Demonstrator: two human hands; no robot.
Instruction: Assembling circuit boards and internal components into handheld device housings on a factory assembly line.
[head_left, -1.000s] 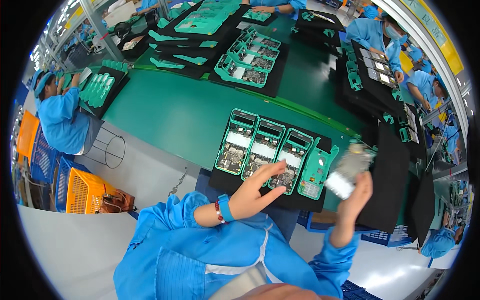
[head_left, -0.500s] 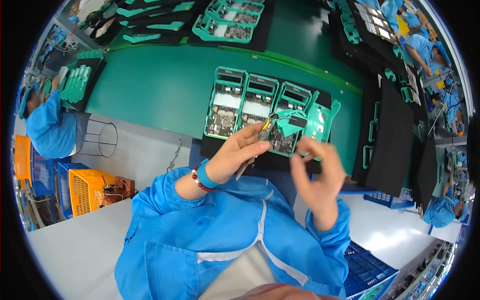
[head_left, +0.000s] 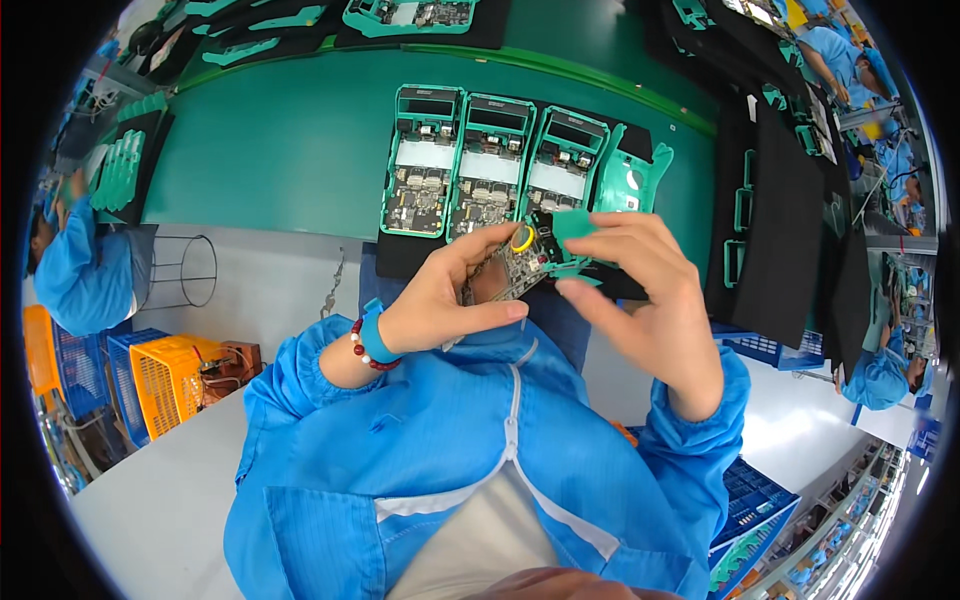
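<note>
My left hand (head_left: 440, 296) grips a circuit board (head_left: 522, 272) by its edge, held tilted in front of my chest. A round yellow-rimmed part (head_left: 523, 238) sits on the board near my fingertips. At the board's far right end are black parts and green flaps (head_left: 571, 224). My right hand (head_left: 652, 290) is beside those flaps, thumb and fingers apart around that end; whether its fingertips touch them I cannot tell. Just beyond, three green housings (head_left: 490, 166) with circuit boards and white panels lie side by side on a black mat, next to a green cover (head_left: 626, 182).
A green-topped table (head_left: 270, 140) spans the front. More housings (head_left: 410, 16) lie on black mats at the back. At right is a black-covered surface (head_left: 783, 210) with green frames. Yellow (head_left: 172, 385) and blue crates stand at the lower left. Co-workers in blue are at both sides.
My right hand has come in to the green flaps from the lower right. The board has turned, showing its yellow-rimmed part. The view has shifted, so the housings appear higher and further left.
</note>
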